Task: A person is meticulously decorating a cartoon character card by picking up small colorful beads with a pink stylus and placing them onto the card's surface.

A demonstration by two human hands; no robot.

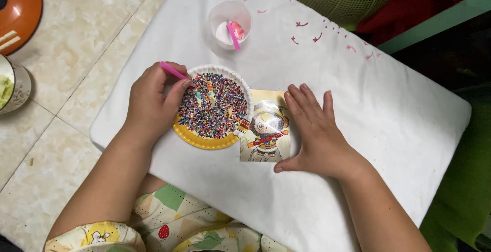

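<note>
Head view: yellow plate (197,138) holds mixed beads (214,106); cup (230,23) holds a pink stick (233,36).

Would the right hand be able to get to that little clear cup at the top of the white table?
Probably yes. The right hand lies flat beside the picture card, holding nothing, and the bare table between it and the clear cup leaves the way free.

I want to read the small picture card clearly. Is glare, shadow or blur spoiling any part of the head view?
Head view: a pale sheen crosses the upper middle of the card, washing out detail there; the right hand covers its right edge; the beads read as sharp specks; the left hand with its pink pen casts only a soft shadow; the table is evenly lit, the upper right background dark.
</note>
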